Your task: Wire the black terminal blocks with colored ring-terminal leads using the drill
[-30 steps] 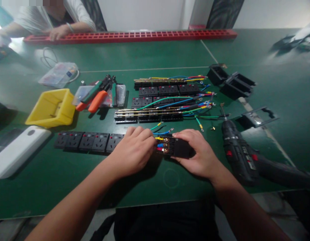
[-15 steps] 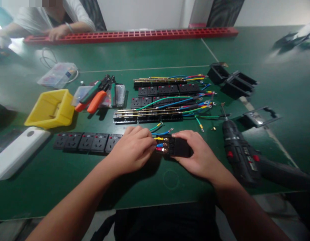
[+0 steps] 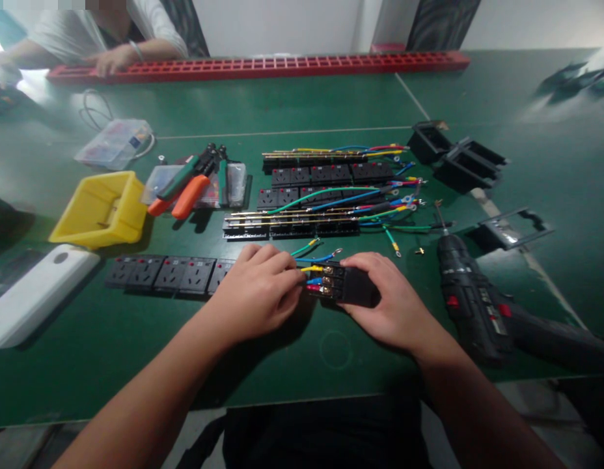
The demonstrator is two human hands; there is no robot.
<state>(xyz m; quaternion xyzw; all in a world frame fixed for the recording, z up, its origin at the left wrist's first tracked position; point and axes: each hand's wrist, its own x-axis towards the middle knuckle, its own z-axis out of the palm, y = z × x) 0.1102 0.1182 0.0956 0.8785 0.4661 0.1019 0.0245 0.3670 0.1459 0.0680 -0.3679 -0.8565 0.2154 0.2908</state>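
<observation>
A row of black socket modules point(image 3: 172, 275) lies on the green table, its right part under my left hand point(image 3: 263, 286). The fingers of that hand are curled beside yellow, blue and red wires point(image 3: 312, 281); what they pinch is hidden. These wires end at brass screws on a black terminal block point(image 3: 333, 280). My right hand point(image 3: 392, 299) grips the black housing point(image 3: 359, 287) at the block's right end, thumb and fingers on opposite sides. Behind my hands, several more socket strips point(image 3: 292, 225) with brass bars and coloured wires lie in rows.
A cordless drill point(image 3: 470, 296) lies at the right, near black frames point(image 3: 470, 163). On the left are a yellow bin point(image 3: 99, 212), orange-handled pliers point(image 3: 189, 195) and a white case point(image 3: 41, 293). Another person's hand point(image 3: 114, 60) rests at a red rail point(image 3: 258, 67).
The terminal block and my right hand have shifted slightly to the right in view. My left hand has barely moved, its fingers still curled.
</observation>
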